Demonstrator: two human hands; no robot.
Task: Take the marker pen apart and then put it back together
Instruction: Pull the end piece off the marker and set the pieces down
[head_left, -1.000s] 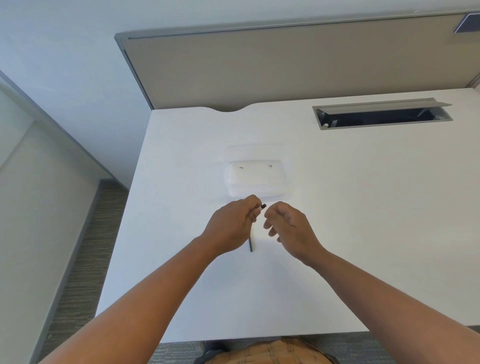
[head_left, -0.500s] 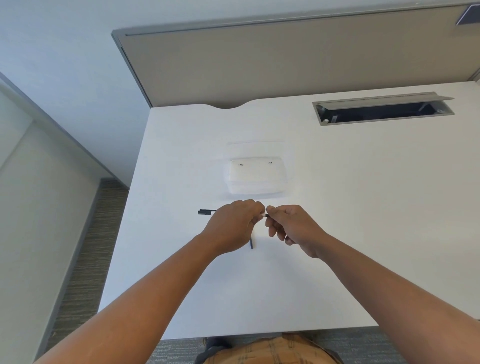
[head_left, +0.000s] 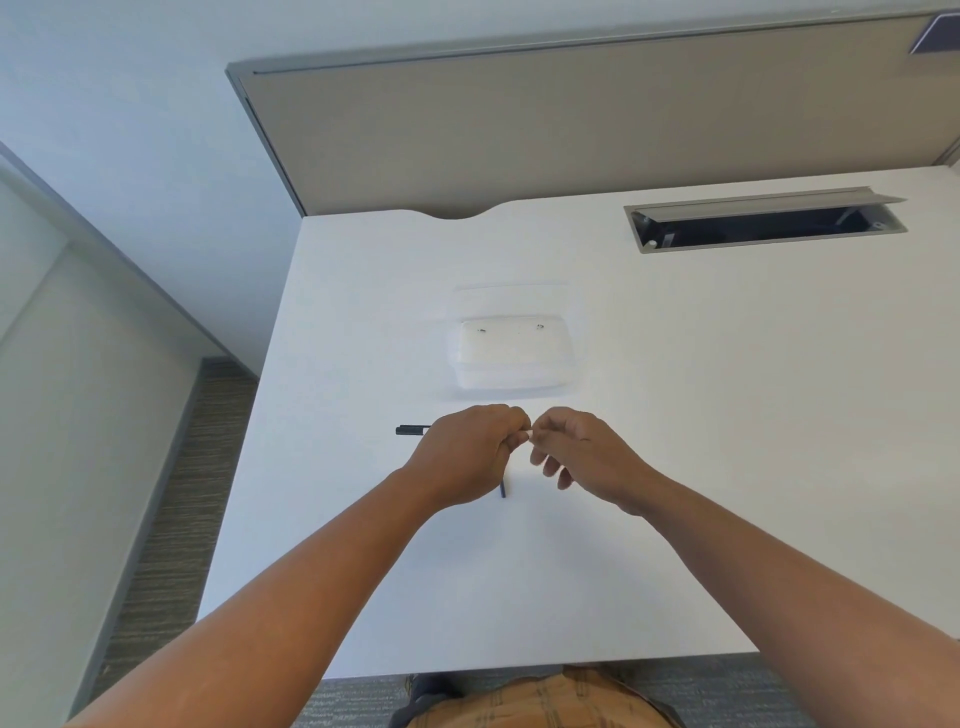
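My left hand (head_left: 467, 457) is closed around the marker pen (head_left: 413, 429), which lies level above the white desk (head_left: 727, 467). Only the pen's black end shows, sticking out to the left of my fist. My right hand (head_left: 584, 457) meets the left one at the pen's right end, with thumb and forefinger pinched there and the other fingers spread. What the pinch holds is hidden. A thin dark rod (head_left: 503, 490) lies on the desk just below my left hand, partly covered by it.
A clear plastic box (head_left: 511, 358) sits on the desk just beyond my hands. An open grey cable slot (head_left: 763, 223) is at the back right. A beige partition (head_left: 571, 130) stands behind the desk. The desk's left edge drops to the floor.
The pen has swung level in my left hand, its black end now poking out left. My right hand closed in on the pen's right end, then spread its lower fingers.
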